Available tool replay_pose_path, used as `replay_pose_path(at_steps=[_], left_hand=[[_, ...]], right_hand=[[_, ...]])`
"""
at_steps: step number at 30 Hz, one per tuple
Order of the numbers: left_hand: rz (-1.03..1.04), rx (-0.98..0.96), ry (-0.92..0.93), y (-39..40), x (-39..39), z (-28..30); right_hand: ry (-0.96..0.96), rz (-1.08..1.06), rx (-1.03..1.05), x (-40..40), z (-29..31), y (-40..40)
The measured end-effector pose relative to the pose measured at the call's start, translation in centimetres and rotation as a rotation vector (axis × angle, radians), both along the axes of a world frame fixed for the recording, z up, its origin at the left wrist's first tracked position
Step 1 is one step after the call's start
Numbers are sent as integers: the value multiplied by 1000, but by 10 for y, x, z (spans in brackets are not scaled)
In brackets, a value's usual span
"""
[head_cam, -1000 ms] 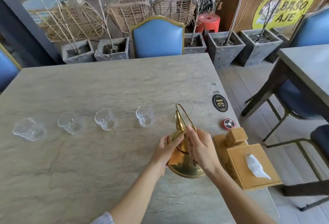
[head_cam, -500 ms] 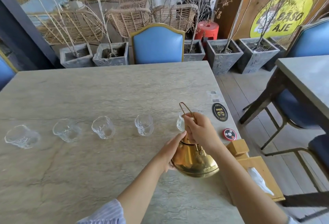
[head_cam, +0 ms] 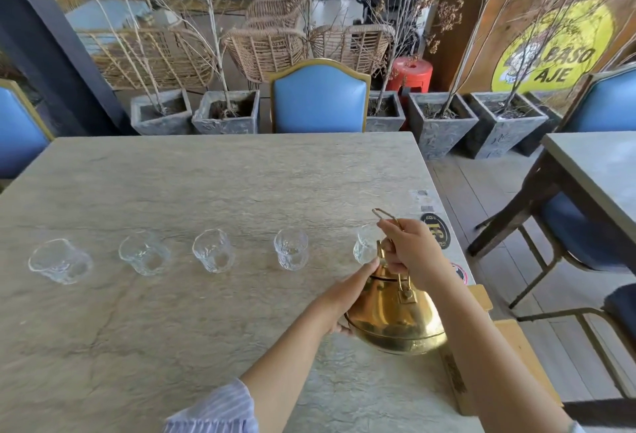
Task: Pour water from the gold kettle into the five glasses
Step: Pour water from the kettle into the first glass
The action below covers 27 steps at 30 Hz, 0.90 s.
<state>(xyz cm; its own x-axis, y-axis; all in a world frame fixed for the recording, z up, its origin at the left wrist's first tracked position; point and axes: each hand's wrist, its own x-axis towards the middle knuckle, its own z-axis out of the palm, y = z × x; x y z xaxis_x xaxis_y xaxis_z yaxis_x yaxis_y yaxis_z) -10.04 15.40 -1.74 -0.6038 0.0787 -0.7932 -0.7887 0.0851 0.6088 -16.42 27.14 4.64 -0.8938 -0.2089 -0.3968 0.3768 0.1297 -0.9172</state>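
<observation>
Gold kettle hangs in the air over the right side of the table, tipped forward toward the glass on the far right. Its spout is hidden behind the hands, so I cannot tell if water is coming out.

Some writing can be read. A big yellow sign at the back says "BASO AJE". A dark oval sticker on the table has gold marks that look like a number, but they are upside down and hard to read. A small round red and white sticker lies near the table edge, half hidden.

The right hand is curled tight around the thin handle of the kettle. The left hand presses flat on the kettle's side, fingers together, with fingertips up near the lid.

Four more glasses stand in a row to the left, well apart from each other. They look empty. A wooden box sits under the right arm.
</observation>
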Motion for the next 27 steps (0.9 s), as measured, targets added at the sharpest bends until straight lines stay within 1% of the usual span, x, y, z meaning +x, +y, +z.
replay_pose_path(at_steps=[8, 16, 27], left_hand=[[-5, 66, -5, 1, 0, 6], [-25, 119, -11, 6, -4, 17], [-25, 142, 11, 18, 0, 26]], right_hand=[[-24, 45, 76, -9, 14, 0], [-32, 90, 101, -19, 29, 1], [-66, 139, 156, -21, 44, 7]])
